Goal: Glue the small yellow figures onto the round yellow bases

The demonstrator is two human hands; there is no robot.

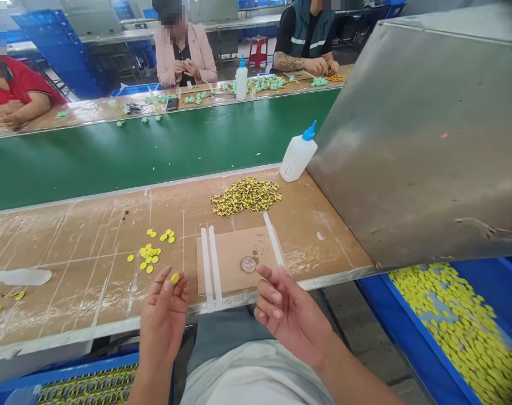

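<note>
Left hand (165, 309) has a yellow disc (175, 278) pinched over the near edge of the desk (91, 236). Right hand (295, 315) is kinda loosely open by a little round dish (248, 265). Yellow-and-black bits (247, 196) are piled nearer the far edge.
</note>
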